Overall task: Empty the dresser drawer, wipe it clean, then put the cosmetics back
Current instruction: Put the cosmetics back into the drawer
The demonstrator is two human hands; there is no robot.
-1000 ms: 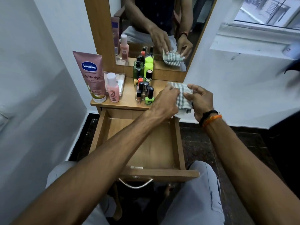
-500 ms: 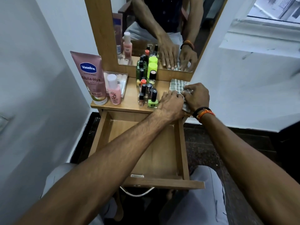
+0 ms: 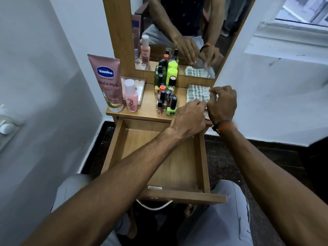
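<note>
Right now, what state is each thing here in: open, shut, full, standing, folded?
drawer: pulled open, nothing visible inside.
cloth: folded, lying on the dresser top.
left hand: fingertips on the cloth's near edge.
right hand: fingers curled, pinching the cloth's right edge.
Vaseline tube: standing on its cap, closed.
pink bottle: upright, capped.
nail polish bottles: upright, capped, clustered.

Cloth (image 3: 197, 94) now flat on dresser top (image 3: 147, 110), formerly in the air.
</note>
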